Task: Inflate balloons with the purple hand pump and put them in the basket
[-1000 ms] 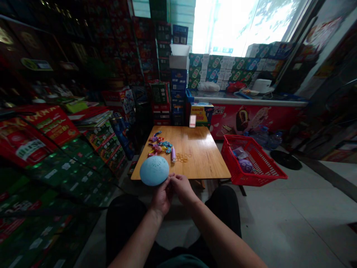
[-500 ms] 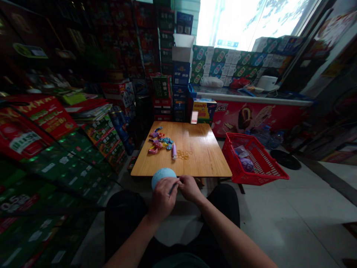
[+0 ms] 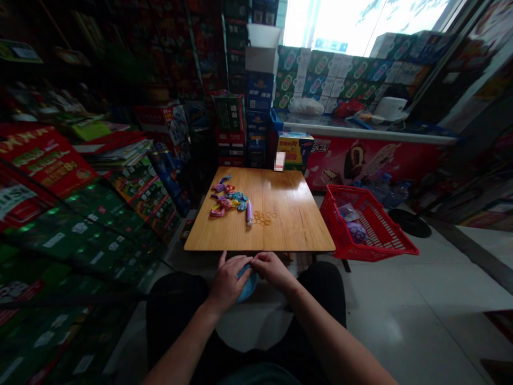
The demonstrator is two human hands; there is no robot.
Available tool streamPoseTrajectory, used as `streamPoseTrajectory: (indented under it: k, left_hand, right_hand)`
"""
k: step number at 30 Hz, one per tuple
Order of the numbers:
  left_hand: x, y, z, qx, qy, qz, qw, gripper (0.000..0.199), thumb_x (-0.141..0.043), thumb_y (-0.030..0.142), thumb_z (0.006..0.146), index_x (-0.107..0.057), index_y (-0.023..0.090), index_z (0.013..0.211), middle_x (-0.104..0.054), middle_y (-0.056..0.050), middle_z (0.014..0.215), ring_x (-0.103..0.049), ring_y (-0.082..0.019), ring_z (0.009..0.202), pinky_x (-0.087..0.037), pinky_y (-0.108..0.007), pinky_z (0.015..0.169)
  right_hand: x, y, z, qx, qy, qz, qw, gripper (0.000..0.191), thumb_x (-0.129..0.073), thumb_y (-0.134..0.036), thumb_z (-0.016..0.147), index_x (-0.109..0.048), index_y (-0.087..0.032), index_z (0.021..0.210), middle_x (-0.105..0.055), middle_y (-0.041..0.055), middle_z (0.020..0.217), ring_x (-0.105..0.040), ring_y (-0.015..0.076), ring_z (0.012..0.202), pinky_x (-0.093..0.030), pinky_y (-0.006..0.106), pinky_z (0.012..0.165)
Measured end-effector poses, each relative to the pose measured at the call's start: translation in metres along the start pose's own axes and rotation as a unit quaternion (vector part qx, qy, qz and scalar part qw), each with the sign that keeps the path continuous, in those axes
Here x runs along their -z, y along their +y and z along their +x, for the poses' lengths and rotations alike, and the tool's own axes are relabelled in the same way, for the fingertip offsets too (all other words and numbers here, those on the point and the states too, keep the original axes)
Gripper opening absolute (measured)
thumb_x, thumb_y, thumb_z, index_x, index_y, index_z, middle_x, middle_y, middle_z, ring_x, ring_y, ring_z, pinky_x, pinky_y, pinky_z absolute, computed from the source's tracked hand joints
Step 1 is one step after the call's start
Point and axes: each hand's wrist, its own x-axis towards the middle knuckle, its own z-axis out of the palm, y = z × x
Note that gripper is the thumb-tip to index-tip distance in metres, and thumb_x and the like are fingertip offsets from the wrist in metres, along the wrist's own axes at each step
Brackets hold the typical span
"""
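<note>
A round light-blue balloon (image 3: 248,287) is partly hidden beneath my left hand (image 3: 230,280), whose fingers curve over its top. My right hand (image 3: 272,268) is closed in a pinch at the balloon's upper end, touching the left fingertips. Both hands are just in front of the wooden table's (image 3: 296,235) near edge. On the table, colourful crumpled balloons (image 3: 226,203) lie at the left. Beside them are a purple tube-like pump (image 3: 249,213) and several yellow rubber bands (image 3: 264,218).
A red basket (image 3: 377,248) with a purple patterned ball (image 3: 356,232) stands on the floor right of the table. A small white card (image 3: 279,161) is at the table's back edge. Stacked green cartons (image 3: 64,256) line the left side.
The balloon has moved down and slightly right, beneath the left hand. The left hand's fingers have spread over it. The right hand stays at its end. The view has tilted slightly down.
</note>
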Motion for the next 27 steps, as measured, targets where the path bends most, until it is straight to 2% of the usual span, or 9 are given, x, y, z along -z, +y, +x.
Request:
streamPoseTrajectory:
  k: [3, 6, 9, 13, 15, 16, 18, 22, 27]
  left_hand:
    - [0.001, -0.009, 0.006, 0.020, -0.002, -0.013, 1.000, 0.020, -0.059, 0.032, 0.091, -0.073, 0.029, 0.105, -0.075, -0.004, 0.109, -0.067, -0.024, 0.105, -0.022, -0.058, 0.115]
    - [0.002, -0.017, 0.014, 0.037, -0.005, -0.025, 0.999, 0.016, -0.061, 0.032, 0.090, -0.074, 0.029, 0.098, -0.076, -0.003, 0.102, -0.069, -0.023, 0.098, -0.026, -0.055, 0.113]
    - [0.001, -0.025, 0.022, 0.029, -0.021, -0.022, 0.999, 0.015, -0.060, 0.031, 0.091, -0.074, 0.027, 0.093, -0.076, -0.003, 0.097, -0.069, -0.022, 0.093, -0.028, -0.053, 0.112]
    - [-0.001, -0.037, 0.035, 0.021, -0.028, -0.012, 0.999, 0.018, -0.056, 0.030, 0.092, -0.073, 0.025, 0.089, -0.075, -0.003, 0.092, -0.068, -0.021, 0.088, -0.032, -0.048, 0.109]
    - [-0.002, -0.044, 0.042, 0.039, -0.021, -0.021, 0.999, 0.019, -0.055, 0.031, 0.093, -0.073, 0.025, 0.088, -0.075, -0.003, 0.091, -0.067, -0.022, 0.087, -0.037, -0.045, 0.104]
    - [-0.002, -0.047, 0.046, 0.052, -0.015, -0.027, 0.998, 0.019, -0.055, 0.031, 0.092, -0.073, 0.024, 0.088, -0.075, -0.004, 0.091, -0.067, -0.022, 0.088, -0.040, -0.043, 0.101]
    - [-0.002, -0.052, 0.053, 0.083, -0.003, -0.043, 0.996, 0.019, -0.056, 0.033, 0.091, -0.072, 0.023, 0.089, -0.075, -0.005, 0.091, -0.067, -0.023, 0.090, -0.046, -0.038, 0.093]
    - [-0.001, -0.057, 0.068, 0.127, 0.000, -0.086, 0.988, 0.019, -0.058, 0.034, 0.089, -0.073, 0.022, 0.090, -0.075, -0.005, 0.093, -0.068, -0.022, 0.091, -0.049, -0.033, 0.084]
    - [-0.004, -0.056, 0.084, 0.156, 0.003, -0.123, 0.980, 0.019, -0.059, 0.035, 0.087, -0.074, 0.023, 0.089, -0.075, -0.003, 0.093, -0.069, -0.021, 0.090, -0.050, -0.031, 0.083]
  right_hand:
    - [0.006, 0.003, 0.007, -0.007, -0.006, -0.040, 0.999, 0.022, -0.063, -0.033, 0.080, -0.060, -0.016, 0.066, -0.048, -0.0049, 0.051, -0.038, 0.0077, 0.047, -0.027, 0.021, 0.046]
    - [0.010, 0.006, 0.017, 0.021, -0.005, -0.096, 0.995, 0.018, -0.062, -0.029, 0.082, -0.064, -0.015, 0.070, -0.054, -0.0029, 0.057, -0.044, 0.0082, 0.052, -0.032, 0.020, 0.051]
    - [0.013, 0.011, 0.029, 0.031, -0.009, -0.143, 0.989, 0.017, -0.060, -0.026, 0.083, -0.067, -0.015, 0.072, -0.059, -0.0014, 0.061, -0.048, 0.0087, 0.055, -0.034, 0.020, 0.052]
    - [0.020, 0.014, 0.050, 0.014, -0.064, -0.163, 0.984, 0.023, -0.057, -0.032, 0.088, -0.069, -0.014, 0.077, -0.061, -0.0004, 0.062, -0.051, 0.0093, 0.054, -0.035, 0.019, 0.051]
    - [0.029, 0.012, 0.066, 0.004, -0.063, -0.210, 0.976, 0.032, -0.053, -0.038, 0.092, -0.071, -0.014, 0.080, -0.064, 0.0009, 0.063, -0.055, 0.0103, 0.054, -0.038, 0.020, 0.052]
    - [0.036, 0.012, 0.076, 0.002, -0.038, -0.247, 0.968, 0.034, -0.053, -0.040, 0.093, -0.071, -0.014, 0.079, -0.066, 0.0020, 0.064, -0.057, 0.0111, 0.055, -0.039, 0.020, 0.053]
    - [0.053, 0.010, 0.098, 0.001, 0.058, -0.332, 0.941, 0.032, -0.056, -0.039, 0.091, -0.072, -0.014, 0.078, -0.069, 0.0048, 0.068, -0.062, 0.0137, 0.061, -0.041, 0.022, 0.059]
    - [0.093, 0.013, 0.143, -0.014, 0.190, -0.396, 0.898, 0.020, -0.057, -0.028, 0.089, -0.073, -0.015, 0.089, -0.073, 0.0126, 0.091, -0.066, 0.0206, 0.086, -0.043, 0.027, 0.074]
    - [0.115, 0.026, 0.178, -0.023, 0.241, -0.445, 0.862, 0.019, -0.061, -0.028, 0.087, -0.071, -0.016, 0.097, -0.070, 0.0151, 0.106, -0.064, 0.0231, 0.097, -0.042, 0.030, 0.083]
